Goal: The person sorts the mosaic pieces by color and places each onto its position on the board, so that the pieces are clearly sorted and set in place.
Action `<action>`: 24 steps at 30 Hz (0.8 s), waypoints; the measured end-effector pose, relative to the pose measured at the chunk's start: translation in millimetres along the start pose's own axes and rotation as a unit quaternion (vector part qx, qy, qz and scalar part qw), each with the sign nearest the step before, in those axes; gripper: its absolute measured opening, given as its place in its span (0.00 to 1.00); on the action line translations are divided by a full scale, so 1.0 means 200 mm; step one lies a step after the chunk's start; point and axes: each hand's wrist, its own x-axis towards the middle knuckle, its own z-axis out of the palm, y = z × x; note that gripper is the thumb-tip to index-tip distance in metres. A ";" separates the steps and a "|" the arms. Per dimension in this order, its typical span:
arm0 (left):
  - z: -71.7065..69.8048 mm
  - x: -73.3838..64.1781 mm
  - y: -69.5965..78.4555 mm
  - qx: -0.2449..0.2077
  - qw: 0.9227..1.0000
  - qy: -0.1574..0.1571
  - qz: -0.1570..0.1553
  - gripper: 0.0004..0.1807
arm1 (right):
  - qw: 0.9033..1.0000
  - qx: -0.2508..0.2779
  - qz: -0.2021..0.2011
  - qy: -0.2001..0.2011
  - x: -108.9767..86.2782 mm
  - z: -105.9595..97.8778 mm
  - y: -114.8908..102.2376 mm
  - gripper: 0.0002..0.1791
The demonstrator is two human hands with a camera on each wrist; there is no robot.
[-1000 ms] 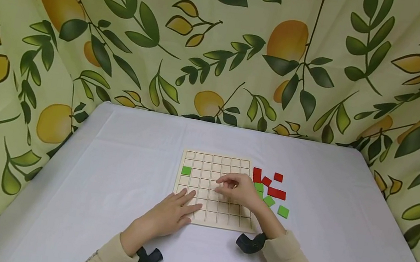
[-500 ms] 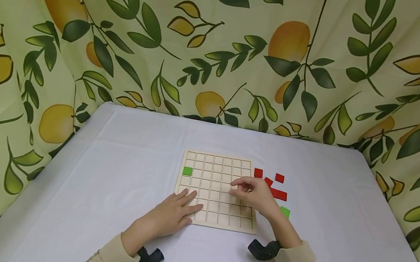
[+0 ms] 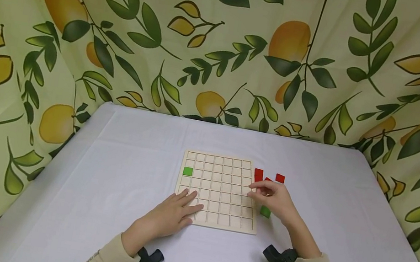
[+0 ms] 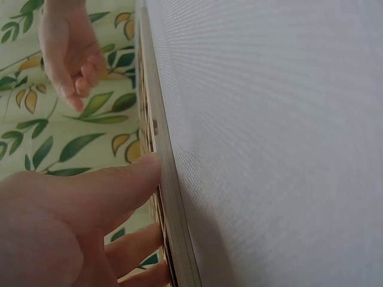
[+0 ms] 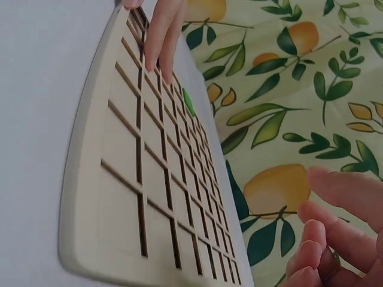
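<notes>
A square pale wooden board (image 3: 215, 223), scored into a grid, lies on the white table. One green square tile (image 3: 188, 171) sits in a cell near its left edge. My left hand (image 3: 167, 214) rests on the board's lower left corner with fingers spread; in the left wrist view the thumb (image 4: 128, 182) touches the board's side. My right hand (image 3: 275, 201) is above the board's right edge, fingers loosely bent. In the right wrist view nothing shows between its fingers (image 5: 314, 239). Beneath that hand, a shaded green tile (image 3: 265, 211) shows beside the board.
Red tiles lie right of the board's upper corner, one oblong red tile (image 3: 258, 175) next to the edge and a small red tile (image 3: 280, 178) farther right. My right hand covers part of this group. A leaf-and-fruit patterned curtain (image 3: 215, 58) hangs behind the table.
My right hand has moved right, from over the board to its right edge, and now covers several of the loose tiles. My left hand and the green tile on the board stay put.
</notes>
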 end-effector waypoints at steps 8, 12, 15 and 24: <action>0.01 0.00 0.00 -0.005 1.000 -0.002 -0.001 0.23 | 1.000 -0.015 0.007 0.009 -0.05 -0.07 0.05 0.16; 0.01 0.00 0.00 -0.009 1.000 -0.006 0.000 0.23 | 0.999 -0.026 0.017 0.018 -0.08 -0.11 0.09 0.17; 0.00 0.00 0.00 -0.012 1.000 -0.013 -0.001 0.25 | 0.999 -0.033 0.024 0.022 -0.10 -0.14 0.12 0.18; -0.01 0.00 0.01 -0.029 0.999 -0.028 -0.005 0.26 | 0.995 -0.081 0.056 0.029 -0.13 -0.22 0.22 0.19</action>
